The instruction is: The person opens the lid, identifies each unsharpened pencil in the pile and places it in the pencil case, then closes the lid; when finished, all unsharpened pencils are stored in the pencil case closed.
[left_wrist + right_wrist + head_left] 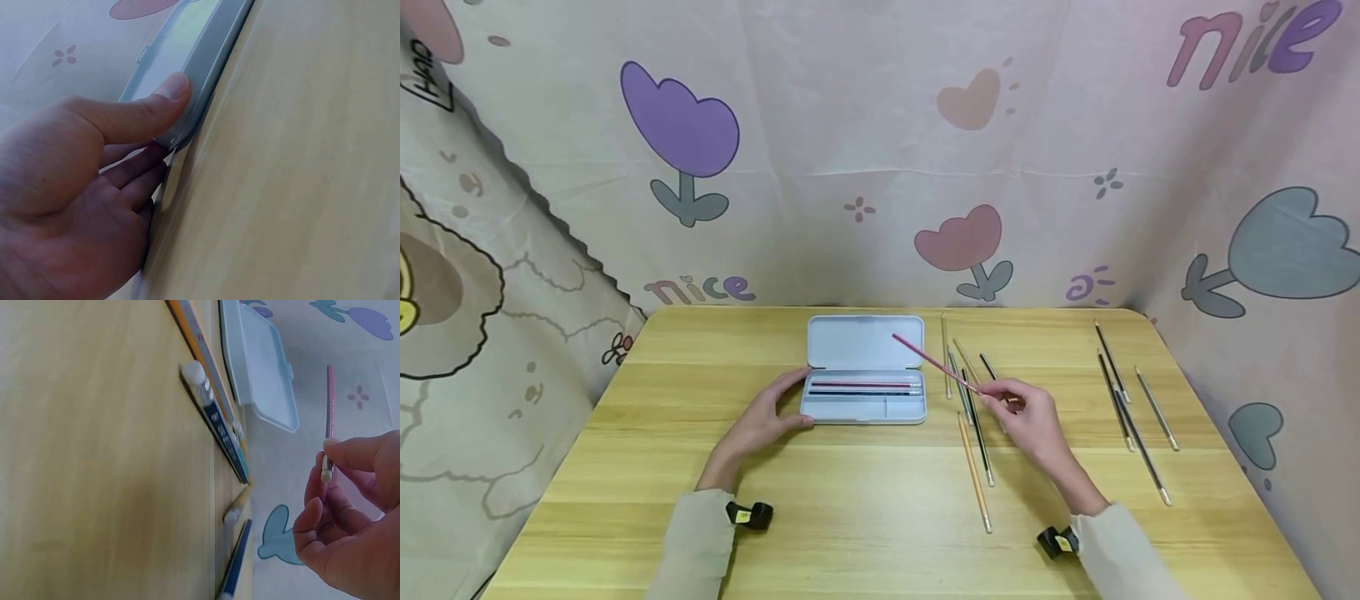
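A light-blue pencil case (842,410) lies with its lid (850,342) raised toward the back. Inside it a red pencil (857,384) and a dark pencil (861,393) lie side by side. My left hand (767,417) holds the case at its left end, thumb at the front corner and fingers toward the back. Above the table, my right hand (1026,417) pinches a pink-red pencil (928,358) near its eraser end, between thumb and fingers. Its far tip points up and left, in front of the lid. In the right wrist view, the eraser (326,475) shows below the fingertips.
Beside the case, below the right hand, lie several loose pencils, including a yellow-orange pencil (975,475) and a black pencil (983,446). Several dark pencils (1142,446) are scattered farther right on the wooden table (865,517). A patterned cloth (850,108) hangs behind.
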`<state>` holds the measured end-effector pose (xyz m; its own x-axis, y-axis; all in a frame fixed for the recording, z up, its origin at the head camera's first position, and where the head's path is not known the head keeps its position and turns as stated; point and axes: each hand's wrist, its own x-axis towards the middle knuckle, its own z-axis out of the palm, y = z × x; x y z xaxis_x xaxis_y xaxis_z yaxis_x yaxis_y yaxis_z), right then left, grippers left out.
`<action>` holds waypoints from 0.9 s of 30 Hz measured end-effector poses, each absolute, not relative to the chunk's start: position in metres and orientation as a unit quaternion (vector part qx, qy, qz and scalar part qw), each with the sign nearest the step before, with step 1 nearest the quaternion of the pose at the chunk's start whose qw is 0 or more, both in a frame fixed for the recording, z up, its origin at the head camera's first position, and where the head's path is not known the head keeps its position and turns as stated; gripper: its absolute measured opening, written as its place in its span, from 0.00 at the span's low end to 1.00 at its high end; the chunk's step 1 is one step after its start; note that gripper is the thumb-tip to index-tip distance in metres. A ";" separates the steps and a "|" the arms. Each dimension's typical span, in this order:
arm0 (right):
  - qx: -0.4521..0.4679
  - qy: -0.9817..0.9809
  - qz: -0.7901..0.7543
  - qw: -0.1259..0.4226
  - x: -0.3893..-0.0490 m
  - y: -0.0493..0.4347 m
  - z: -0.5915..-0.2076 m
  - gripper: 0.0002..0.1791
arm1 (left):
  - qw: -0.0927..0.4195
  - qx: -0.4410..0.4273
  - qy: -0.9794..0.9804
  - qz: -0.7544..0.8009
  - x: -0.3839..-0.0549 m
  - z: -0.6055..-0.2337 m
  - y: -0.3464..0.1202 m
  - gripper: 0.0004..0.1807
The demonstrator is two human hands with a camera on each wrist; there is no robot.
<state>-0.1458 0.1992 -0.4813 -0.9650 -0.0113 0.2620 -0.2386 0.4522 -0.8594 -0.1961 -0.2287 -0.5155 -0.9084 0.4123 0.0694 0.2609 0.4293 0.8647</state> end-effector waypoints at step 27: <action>0.146 -0.859 0.475 0.120 -0.191 0.137 -0.480 0.07 | 0.075 0.195 0.845 0.492 -0.196 -0.515 -0.227 0.45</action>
<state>-0.1907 0.1369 -0.4805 -0.9284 -0.1377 0.3450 -0.3654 0.5059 -0.7814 -0.1963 -0.2272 -0.5148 -0.9124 0.4042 0.0649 0.2558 0.4389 0.8614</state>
